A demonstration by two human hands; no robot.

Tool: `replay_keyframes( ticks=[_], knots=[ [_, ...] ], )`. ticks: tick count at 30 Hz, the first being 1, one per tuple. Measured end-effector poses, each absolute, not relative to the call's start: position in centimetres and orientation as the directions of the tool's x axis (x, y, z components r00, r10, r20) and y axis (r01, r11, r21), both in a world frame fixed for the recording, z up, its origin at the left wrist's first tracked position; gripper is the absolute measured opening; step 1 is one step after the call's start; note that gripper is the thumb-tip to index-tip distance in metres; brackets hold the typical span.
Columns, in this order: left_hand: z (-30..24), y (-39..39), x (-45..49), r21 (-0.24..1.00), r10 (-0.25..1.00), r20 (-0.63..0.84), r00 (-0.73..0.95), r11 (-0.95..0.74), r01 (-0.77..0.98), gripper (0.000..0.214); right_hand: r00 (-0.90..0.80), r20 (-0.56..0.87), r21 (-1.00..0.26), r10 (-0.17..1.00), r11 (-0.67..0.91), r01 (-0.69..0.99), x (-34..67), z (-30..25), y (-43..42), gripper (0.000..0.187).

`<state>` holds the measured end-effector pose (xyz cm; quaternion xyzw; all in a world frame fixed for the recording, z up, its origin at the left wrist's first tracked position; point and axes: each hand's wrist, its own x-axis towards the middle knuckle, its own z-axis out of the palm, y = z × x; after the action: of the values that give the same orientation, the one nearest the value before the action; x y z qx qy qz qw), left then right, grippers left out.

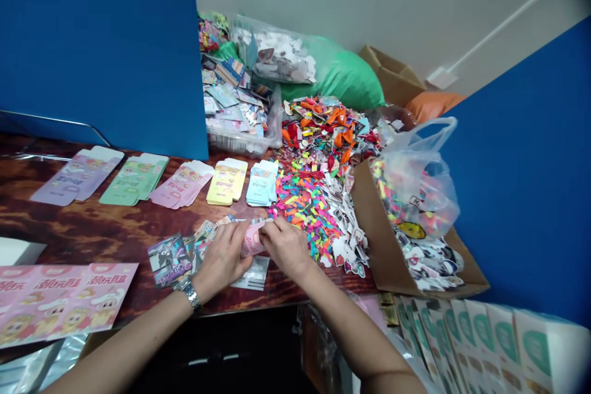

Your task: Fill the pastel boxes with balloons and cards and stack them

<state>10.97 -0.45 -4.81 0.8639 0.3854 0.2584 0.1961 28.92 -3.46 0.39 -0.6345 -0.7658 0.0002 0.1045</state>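
Observation:
My left hand (221,261) and my right hand (286,249) meet over the wooden table (92,228), both pinching a small pink paper packet (253,239). A silver wristwatch (189,293) sits on my left wrist. Just left of my left hand lie overlapping picture cards (169,260), and a pale printed card (252,274) pokes out below my hands. A heap of multicoloured paper scraps (302,212) lies just right of my right hand. Rows of pastel printed envelopes (184,183) stand farther back, and pink printed sheets (64,301) lie at the near left.
A cardboard box (378,237) with die-cut stickers and a clear plastic bag (415,178) stands right of the scraps. Behind are a plastic tub of cards (235,135), a green sack (341,74) and orange bows (332,129). Blue partitions (92,43) flank the table.

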Motion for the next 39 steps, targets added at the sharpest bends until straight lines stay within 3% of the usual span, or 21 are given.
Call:
replay_keyframes(
  ticks=[4, 6, 10, 17, 23, 28, 33, 39],
  knots=[
    [-5.0, 0.0, 10.4, 0.579, 0.79, 0.273, 0.549, -0.591, 0.562, 0.065, -0.295, 0.114, -0.433, 0.949, 0.314, 0.845, 31.0, 1.7, -1.5, 0.014],
    [-5.1, 0.3, 10.0, 0.603, 0.813, 0.268, 0.517, -0.56, 0.568, 0.07, -0.278, 0.134, -0.516, 0.951, 0.306, 0.8, 33.0, 2.2, 0.8, 0.016],
    [-5.5, 0.5, 9.6, 0.631, 0.837, 0.263, 0.48, -0.526, 0.571, 0.071, 0.104, 0.14, -0.409, 0.985, -0.038, 0.912, 38.3, 1.3, 7.2, 0.02],
    [-6.5, -0.1, 9.3, 0.607, 0.826, 0.284, 0.488, -0.548, 0.576, 0.071, 0.398, 0.145, -0.263, 0.906, -0.352, 0.898, 46.0, -2.2, 15.2, 0.025],
    [-6.3, 0.2, 9.7, 0.62, 0.829, 0.261, 0.494, -0.536, 0.573, 0.067, 0.461, 0.108, -0.18, 0.881, -0.438, 0.881, 46.8, -4.1, 17.1, 0.044],
    [-6.5, 0.3, 9.7, 0.618, 0.826, 0.284, 0.486, -0.545, 0.566, 0.07, 0.476, 0.089, -0.146, 0.875, -0.461, 0.875, 47.6, -4.5, 17.3, 0.031],
    [-6.5, 0.2, 9.8, 0.626, 0.83, 0.297, 0.472, -0.542, 0.561, 0.069, 0.457, 0.09, -0.126, 0.885, -0.445, 0.887, 48.9, -4.3, 16.7, 0.037],
    [-6.6, 0.3, 10.0, 0.643, 0.833, 0.293, 0.47, -0.535, 0.548, 0.068, 0.354, 0.078, -0.118, 0.932, -0.343, 0.932, 49.0, -5.3, 15.8, 0.019]
  ],
)
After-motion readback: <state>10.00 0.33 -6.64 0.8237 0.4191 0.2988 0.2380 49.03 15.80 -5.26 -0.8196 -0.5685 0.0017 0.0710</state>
